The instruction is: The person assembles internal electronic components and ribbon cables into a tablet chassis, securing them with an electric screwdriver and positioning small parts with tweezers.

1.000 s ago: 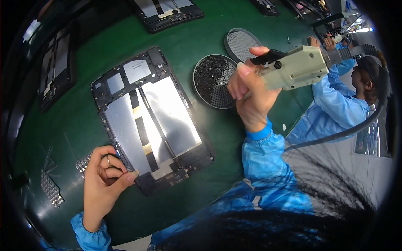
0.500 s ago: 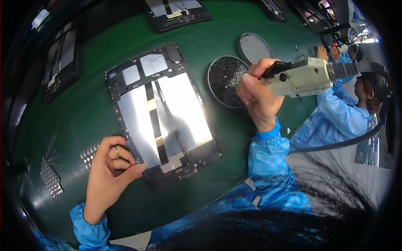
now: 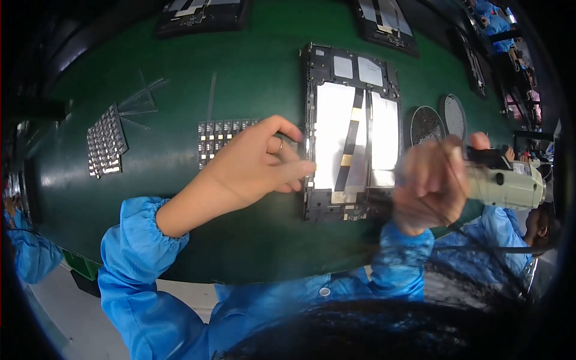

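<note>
A tablet (image 3: pixel 327 129) without its back lies on the green table, its silvery inside and black frame facing up. My left hand (image 3: pixel 255 156), a ring on one finger, grips its left edge, with the thumb on the frame and the other fingers curled. Over the tablet's lower right side, my right hand (image 3: pixel 429 186) is closed round a cream power screwdriver (image 3: pixel 510 185). Motion blurs that hand, and the screwdriver's tip cannot be made out. Just beyond it stand a round dish of small dark screws (image 3: pixel 425 124) and a second round grey dish (image 3: pixel 454 117).
Left of the tablet lies a sheet of small metallic parts (image 3: pixel 211 137), partly behind my left hand. Farther left are more such sheets (image 3: pixel 107 144) and clear strips (image 3: pixel 144 99). Other opened tablets (image 3: pixel 201 17) line the far side. A co-worker in blue (image 3: pixel 498 231) sits at right.
The view has swung left, so the tablet appears farther right and more upright. My left hand has shifted up along its left edge. My right hand with the screwdriver has come lower, nearer the tablet.
</note>
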